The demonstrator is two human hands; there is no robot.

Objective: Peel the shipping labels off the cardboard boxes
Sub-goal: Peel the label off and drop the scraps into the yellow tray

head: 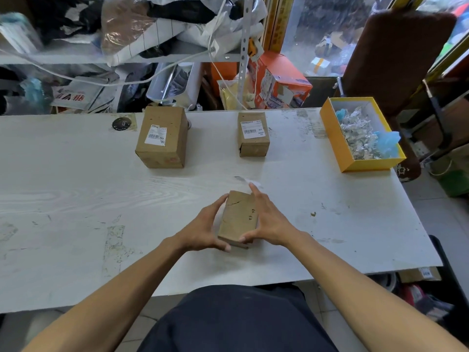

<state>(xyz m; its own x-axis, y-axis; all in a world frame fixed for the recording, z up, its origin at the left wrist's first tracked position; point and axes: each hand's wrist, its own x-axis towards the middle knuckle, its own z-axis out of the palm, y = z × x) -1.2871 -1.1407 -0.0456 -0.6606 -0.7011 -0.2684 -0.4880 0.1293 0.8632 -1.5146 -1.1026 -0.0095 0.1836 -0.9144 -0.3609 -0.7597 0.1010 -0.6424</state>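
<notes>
Scuffed white desk (pixel 76 199), cluttered shelving (pixel 127 57) behind. My left hand (pixel 203 226) and right hand (pixel 269 219) each keep a curled grip on a small cardboard box (pixel 237 217).

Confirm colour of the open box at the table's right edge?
Yellow box, white inside; head view.

Your table (pixel 76 194) is white, wood-grained, scuffed and stained, with tape residue near your left. A dark round cap (pixel 122 123) sits at its far left edge. Three cardboard boxes rest on it: a large box (pixel 162 138) far left of centre, with a label facing you, a small box (pixel 253 134) to its right, also labelled, and a flat box (pixel 237 217) near you, between your hands. At the far right corner stands a yellow tray (pixel 337 138) of crumpled scraps.
</notes>
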